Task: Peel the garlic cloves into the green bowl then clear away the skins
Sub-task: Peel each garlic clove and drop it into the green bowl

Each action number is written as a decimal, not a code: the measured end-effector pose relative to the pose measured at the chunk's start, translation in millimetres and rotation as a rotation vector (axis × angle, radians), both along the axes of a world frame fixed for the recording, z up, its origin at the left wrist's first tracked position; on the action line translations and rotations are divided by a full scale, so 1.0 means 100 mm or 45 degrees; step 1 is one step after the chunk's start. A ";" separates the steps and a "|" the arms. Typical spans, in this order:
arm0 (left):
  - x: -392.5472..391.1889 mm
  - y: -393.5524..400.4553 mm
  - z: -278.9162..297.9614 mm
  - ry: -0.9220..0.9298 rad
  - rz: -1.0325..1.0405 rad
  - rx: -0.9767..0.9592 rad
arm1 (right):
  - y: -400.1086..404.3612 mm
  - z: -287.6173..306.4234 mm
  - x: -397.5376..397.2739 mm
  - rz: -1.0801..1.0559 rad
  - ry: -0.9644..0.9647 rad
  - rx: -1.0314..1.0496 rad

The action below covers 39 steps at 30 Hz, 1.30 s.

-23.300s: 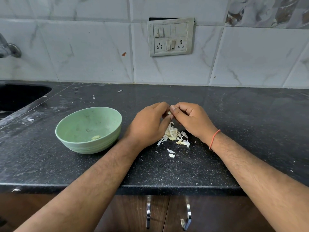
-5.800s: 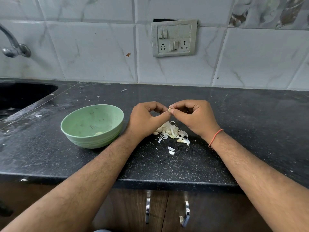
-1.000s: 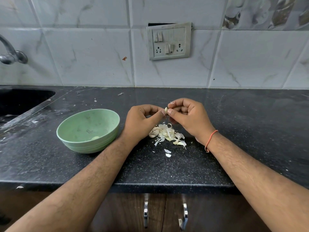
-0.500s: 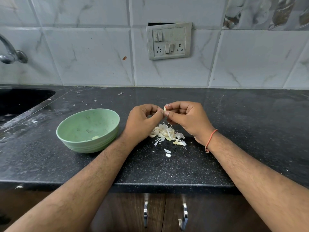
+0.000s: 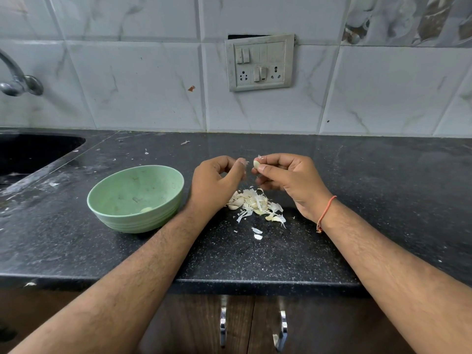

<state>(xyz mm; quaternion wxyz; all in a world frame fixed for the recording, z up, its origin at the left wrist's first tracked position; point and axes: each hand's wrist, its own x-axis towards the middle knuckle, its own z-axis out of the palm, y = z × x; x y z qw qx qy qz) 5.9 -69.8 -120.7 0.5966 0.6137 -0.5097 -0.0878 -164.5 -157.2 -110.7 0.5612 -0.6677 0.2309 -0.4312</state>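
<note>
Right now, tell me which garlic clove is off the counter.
The clove pinched in the right hand, raised above the pile; the bowl holds one.

Single head-worn wide-angle view, facing forward and down over black countertop (image 5: 383,200) toward tiled wall (image 5: 140,80); close range, both forearms entering from bottom edge, sink (image 5: 30,152) at left margin; no second view

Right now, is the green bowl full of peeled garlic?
No, the green bowl holds what looks like a single pale clove near its bottom.
</note>
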 end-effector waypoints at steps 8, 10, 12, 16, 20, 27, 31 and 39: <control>0.01 0.04 -0.01 -0.157 0.011 0.032 | -0.01 0.00 -0.01 -0.018 0.019 0.058; -0.02 0.06 0.01 -0.150 0.023 0.029 | -0.02 0.00 -0.01 -0.034 0.020 0.073; -0.02 0.04 0.00 -0.122 0.015 0.064 | -0.02 0.01 -0.01 -0.041 0.018 0.081; 0.01 0.06 0.00 0.027 -0.068 0.037 | -0.02 0.01 -0.01 -0.041 0.026 0.078; 0.01 0.05 0.00 0.002 -0.040 0.042 | -0.03 0.00 -0.01 -0.021 0.030 0.081; 0.02 0.03 -0.02 -0.158 -0.107 0.013 | -0.06 -0.04 0.00 -0.062 0.078 -0.036; 0.02 0.02 -0.02 -0.095 -0.115 0.006 | -0.06 -0.04 0.00 -0.148 0.110 -0.140; 0.02 0.03 -0.02 -0.102 -0.120 0.019 | -0.12 -0.10 0.00 -0.219 0.245 -0.340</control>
